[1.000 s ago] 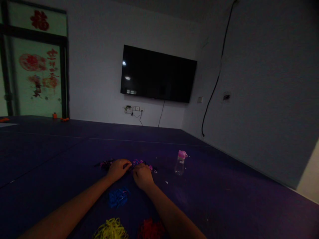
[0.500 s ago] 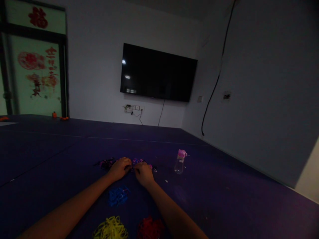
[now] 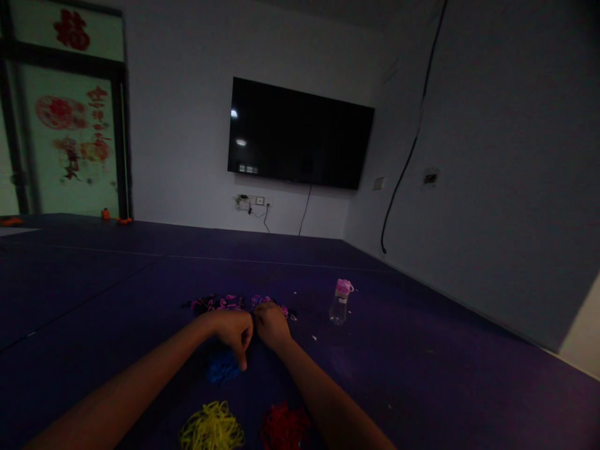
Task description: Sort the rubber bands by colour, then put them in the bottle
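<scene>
My left hand (image 3: pixel 235 331) is turned down, fingers curled together, with its tips at the right edge of a pile of blue rubber bands (image 3: pixel 223 367). Anything between those fingertips is too small or dark to make out. Beside it, my right hand (image 3: pixel 272 326) is closed at the near edge of a mixed pile of pink, purple and dark bands (image 3: pixel 220 303), which spreads out behind both hands. What its fingers pinch is hidden. Closer to me lie a pile of yellow bands (image 3: pixel 213 427) and a pile of red bands (image 3: pixel 284 427).
A clear bottle with a pink cap (image 3: pixel 344 287) stands right of my hands on the dark purple surface (image 3: pixel 422 350). Small white scraps (image 3: pixel 314 338) lie near it. Orange objects (image 3: pixel 124 220) sit at the far left, by the door. A television (image 3: pixel 300 134) hangs on the wall.
My left hand has left the mixed pile and come back toward me, to the blue pile. The right hand stays about where it was. The view has shifted slightly.
</scene>
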Action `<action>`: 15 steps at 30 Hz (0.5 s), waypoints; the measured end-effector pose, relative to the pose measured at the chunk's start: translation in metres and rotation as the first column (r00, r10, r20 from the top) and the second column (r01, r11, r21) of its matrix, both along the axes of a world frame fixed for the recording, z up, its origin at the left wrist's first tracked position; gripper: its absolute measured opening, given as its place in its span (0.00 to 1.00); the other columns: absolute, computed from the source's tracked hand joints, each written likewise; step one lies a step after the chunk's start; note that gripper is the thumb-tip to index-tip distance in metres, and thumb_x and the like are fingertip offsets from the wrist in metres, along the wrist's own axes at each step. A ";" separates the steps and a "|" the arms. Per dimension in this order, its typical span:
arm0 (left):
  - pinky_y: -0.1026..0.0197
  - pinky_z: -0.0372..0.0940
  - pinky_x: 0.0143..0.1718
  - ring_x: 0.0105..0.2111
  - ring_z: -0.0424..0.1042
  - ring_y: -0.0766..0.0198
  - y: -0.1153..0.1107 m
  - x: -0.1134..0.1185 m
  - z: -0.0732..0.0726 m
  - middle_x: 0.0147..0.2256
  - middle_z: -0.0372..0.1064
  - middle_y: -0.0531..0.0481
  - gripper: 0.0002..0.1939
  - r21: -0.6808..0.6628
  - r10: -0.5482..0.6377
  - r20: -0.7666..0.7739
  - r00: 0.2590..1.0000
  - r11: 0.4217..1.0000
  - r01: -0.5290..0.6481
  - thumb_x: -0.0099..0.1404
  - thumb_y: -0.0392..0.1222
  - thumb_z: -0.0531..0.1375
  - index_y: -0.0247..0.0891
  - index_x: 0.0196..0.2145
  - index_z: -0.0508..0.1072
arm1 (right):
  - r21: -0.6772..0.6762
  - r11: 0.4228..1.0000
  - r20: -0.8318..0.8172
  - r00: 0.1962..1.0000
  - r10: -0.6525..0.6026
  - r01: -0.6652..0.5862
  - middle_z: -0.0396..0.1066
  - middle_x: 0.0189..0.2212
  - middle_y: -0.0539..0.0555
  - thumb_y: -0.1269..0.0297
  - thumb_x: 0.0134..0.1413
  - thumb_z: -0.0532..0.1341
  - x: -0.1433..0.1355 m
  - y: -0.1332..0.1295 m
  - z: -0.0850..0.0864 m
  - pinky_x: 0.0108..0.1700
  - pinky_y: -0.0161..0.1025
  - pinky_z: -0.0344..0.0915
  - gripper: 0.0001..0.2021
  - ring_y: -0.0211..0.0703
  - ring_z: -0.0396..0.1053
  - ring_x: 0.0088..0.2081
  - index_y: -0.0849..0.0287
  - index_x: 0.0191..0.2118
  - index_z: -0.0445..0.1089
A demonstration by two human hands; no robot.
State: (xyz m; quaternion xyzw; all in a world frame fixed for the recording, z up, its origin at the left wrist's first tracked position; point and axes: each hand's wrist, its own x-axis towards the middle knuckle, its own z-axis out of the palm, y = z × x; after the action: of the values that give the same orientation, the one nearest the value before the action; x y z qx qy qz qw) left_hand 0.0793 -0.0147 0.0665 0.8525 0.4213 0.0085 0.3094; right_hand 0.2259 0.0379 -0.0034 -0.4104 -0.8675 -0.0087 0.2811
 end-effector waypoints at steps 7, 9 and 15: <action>0.67 0.52 0.18 0.16 0.61 0.69 0.003 -0.002 -0.004 0.15 0.67 0.55 0.09 0.095 0.043 -0.073 0.996 0.995 -0.036 0.41 0.43 0.68 0.38 0.15 0.72 | 0.001 0.999 -0.325 0.945 0.042 -0.044 0.74 0.32 0.54 0.77 0.48 0.54 0.000 0.003 0.002 0.38 0.34 0.63 0.13 0.40 0.69 0.35 0.58 0.29 0.75; 0.67 0.54 0.19 0.16 0.62 0.68 0.005 -0.006 -0.003 0.16 0.68 0.55 0.08 0.089 0.054 -0.106 0.993 0.995 -0.045 0.42 0.41 0.67 0.38 0.15 0.72 | -0.005 0.997 -0.391 0.918 0.064 -0.072 0.74 0.30 0.53 0.77 0.48 0.54 0.000 0.004 0.001 0.37 0.34 0.64 0.13 0.40 0.69 0.33 0.57 0.28 0.76; 0.67 0.55 0.19 0.17 0.62 0.68 0.006 -0.007 -0.003 0.17 0.69 0.54 0.06 0.093 0.041 -0.174 0.984 0.995 -0.025 0.42 0.40 0.68 0.38 0.17 0.73 | 0.007 0.995 -0.434 0.896 0.089 -0.095 0.74 0.27 0.52 0.78 0.45 0.55 0.000 0.005 -0.001 0.40 0.36 0.64 0.14 0.40 0.70 0.32 0.55 0.27 0.76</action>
State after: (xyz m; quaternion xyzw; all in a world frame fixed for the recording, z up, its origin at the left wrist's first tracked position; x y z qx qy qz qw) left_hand 0.0723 -0.0088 0.0637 0.8560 0.4601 -0.0426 0.2318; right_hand 0.2263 0.0432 -0.0041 -0.3626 -0.8016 0.1022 0.4643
